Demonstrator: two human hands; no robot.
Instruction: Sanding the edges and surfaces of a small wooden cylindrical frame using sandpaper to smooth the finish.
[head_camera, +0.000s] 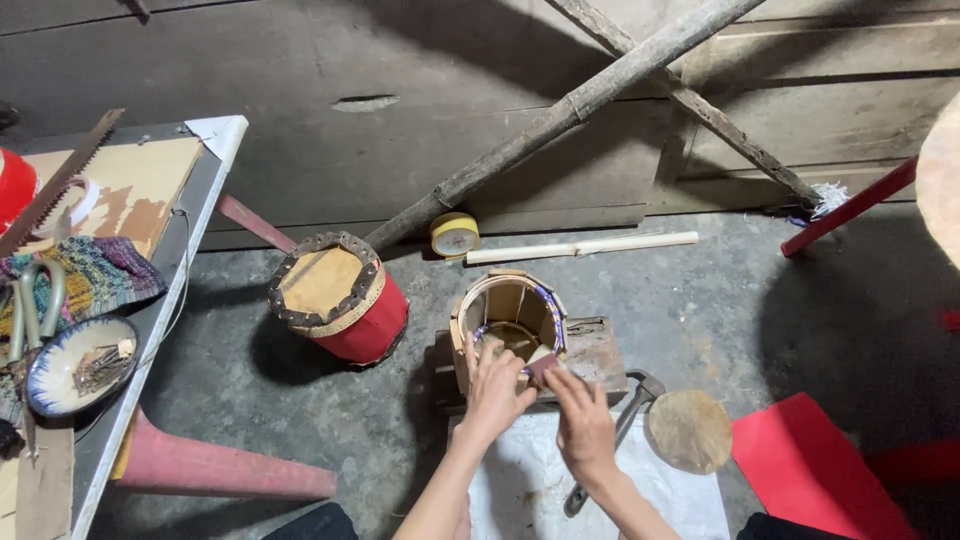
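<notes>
Drum shell (508, 318), an open wooden barrel of thin staves, stands on a wood block (592, 352) on the floor, straight ahead of the person. Left hand (492, 385) curls over its near rim, fingers on the edge. Right hand (584, 425) pinches a small dark block (541, 367) against the rim beside it. I judge the shell light and stiff but thin-walled, so best gripped at the rim or cupped around the sides. Just left stands a finished red drum (340, 299). Behind it lies a round yellow tape roll (454, 234), its label too small to make out. A flat red sheet (800, 462) lies at right, near a round skin disc (689, 431) and a hammer (618, 432).
</notes>
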